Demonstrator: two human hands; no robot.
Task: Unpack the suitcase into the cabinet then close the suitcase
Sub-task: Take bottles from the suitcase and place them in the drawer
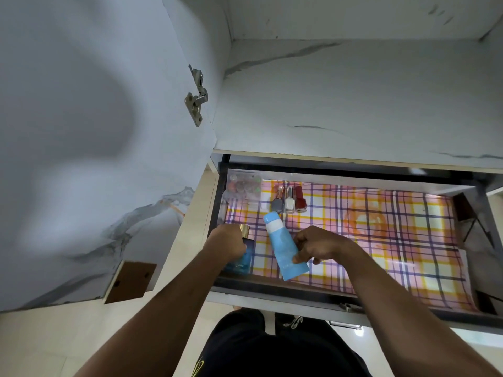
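Note:
A pulled-out cabinet drawer lined with pink, yellow and purple checked paper fills the lower middle. My left hand grips a dark blue perfume bottle with a gold cap at the drawer's front left corner. My right hand pinches a light blue tube with a white band, lying slanted on the liner just right of the bottle. Three nail polish bottles stand in a row near the drawer's back. The suitcase is out of view.
A clear bag of small round items lies in the drawer's back left corner. An open cabinet door with a metal hinge stands at the left. A white marbled shelf lies above the drawer. Most of the liner's right side is bare.

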